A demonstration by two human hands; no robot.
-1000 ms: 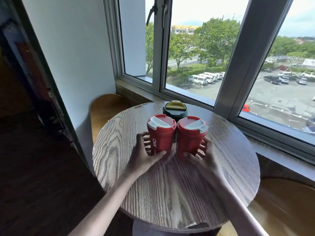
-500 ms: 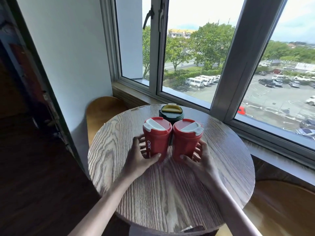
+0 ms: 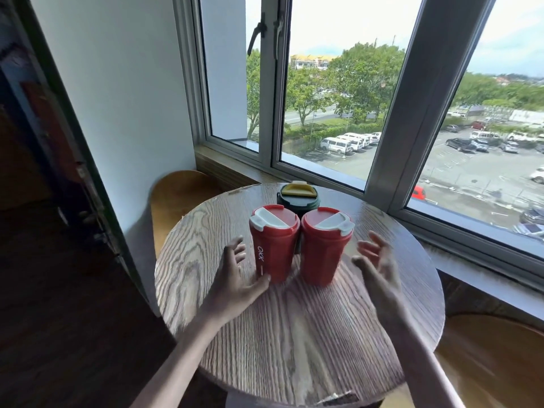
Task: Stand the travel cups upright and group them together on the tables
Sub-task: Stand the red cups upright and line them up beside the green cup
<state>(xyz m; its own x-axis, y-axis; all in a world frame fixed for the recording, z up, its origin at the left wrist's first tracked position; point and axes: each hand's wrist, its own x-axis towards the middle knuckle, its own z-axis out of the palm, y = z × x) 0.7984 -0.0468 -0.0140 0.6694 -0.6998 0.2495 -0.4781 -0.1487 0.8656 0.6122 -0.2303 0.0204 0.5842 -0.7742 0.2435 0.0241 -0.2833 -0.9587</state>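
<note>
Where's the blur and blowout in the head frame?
Head view: right hand motion-blurred, left hand less so; table grain smeared nearest the camera; OKK cup sharp; sky blown out; wide lens bows the window frame.

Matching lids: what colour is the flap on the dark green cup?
The flap is yellow; head view.

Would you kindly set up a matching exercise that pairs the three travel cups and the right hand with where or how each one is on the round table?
Things:
1. red cup with OKK lettering
2. plain red cup
3. green cup
4. right hand

Places or states:
A. at the back, behind the other two
B. open, fingers spread, clear of the cups
C. front left, upright, next to the left hand
D. front right, upright

Pairs: 1-C, 2-D, 3-A, 4-B.
</note>
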